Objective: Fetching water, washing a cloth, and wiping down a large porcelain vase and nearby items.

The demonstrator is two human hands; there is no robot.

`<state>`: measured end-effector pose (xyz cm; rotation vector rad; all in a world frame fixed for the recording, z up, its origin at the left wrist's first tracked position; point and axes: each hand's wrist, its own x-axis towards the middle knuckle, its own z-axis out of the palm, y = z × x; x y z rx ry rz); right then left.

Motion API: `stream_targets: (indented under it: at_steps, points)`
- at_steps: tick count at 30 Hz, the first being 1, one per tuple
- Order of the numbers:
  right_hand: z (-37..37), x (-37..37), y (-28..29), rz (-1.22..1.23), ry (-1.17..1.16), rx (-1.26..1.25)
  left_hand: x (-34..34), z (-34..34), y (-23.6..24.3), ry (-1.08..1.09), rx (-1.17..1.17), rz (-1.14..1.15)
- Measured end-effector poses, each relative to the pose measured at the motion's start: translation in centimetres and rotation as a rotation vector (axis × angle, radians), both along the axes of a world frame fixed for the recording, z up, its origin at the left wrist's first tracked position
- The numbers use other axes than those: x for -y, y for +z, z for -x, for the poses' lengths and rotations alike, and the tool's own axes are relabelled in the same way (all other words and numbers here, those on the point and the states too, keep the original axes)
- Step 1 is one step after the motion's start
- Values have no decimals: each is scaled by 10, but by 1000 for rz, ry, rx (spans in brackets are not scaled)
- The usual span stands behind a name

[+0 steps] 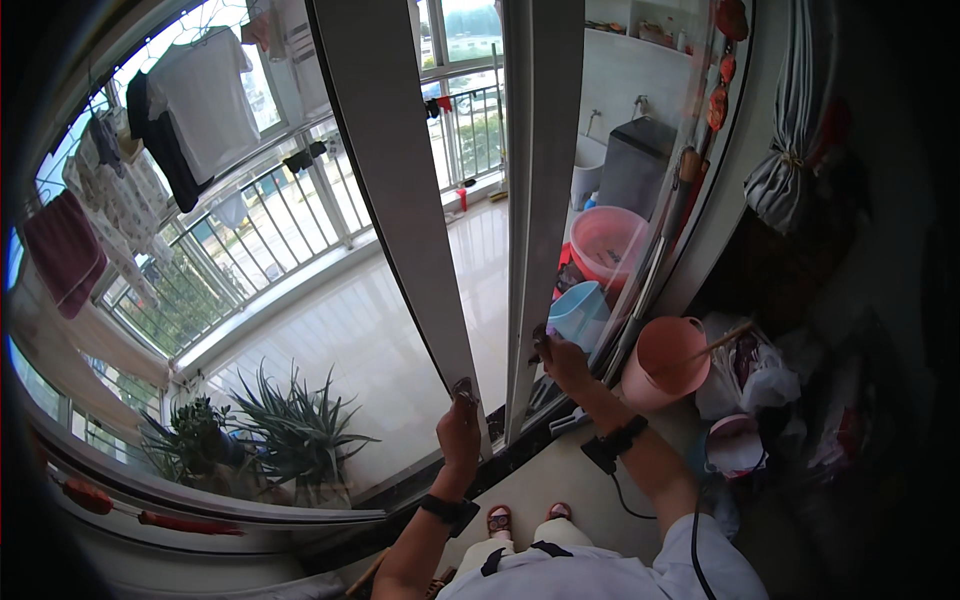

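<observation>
Two white-framed glass sliding door panels stand before me, with a narrow gap between them. My left hand is closed at the edge of the left panel, on a small shiny thing that I cannot make out. My right hand is closed at the edge of the right panel, on a small dark thing, also too small to tell. Both forearms wear dark straps with devices. My sandalled feet stand on the pale floor below.
Beyond the doors are hanging laundry, a railing, potted plants, a red tub and a blue bucket. At right stand a pink bucket, piled bags and a tied curtain.
</observation>
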<state>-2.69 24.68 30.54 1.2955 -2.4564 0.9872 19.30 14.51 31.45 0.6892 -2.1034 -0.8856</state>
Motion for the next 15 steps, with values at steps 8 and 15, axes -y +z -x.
stream_targets:
  at_steps: [8,15]
  points:
    - [-32,10,6,27,-31,-99,5,2,-4,-58,2,20]
    - [-84,27,16,6,-9,-34,6,-2,3,-61,118,-66]
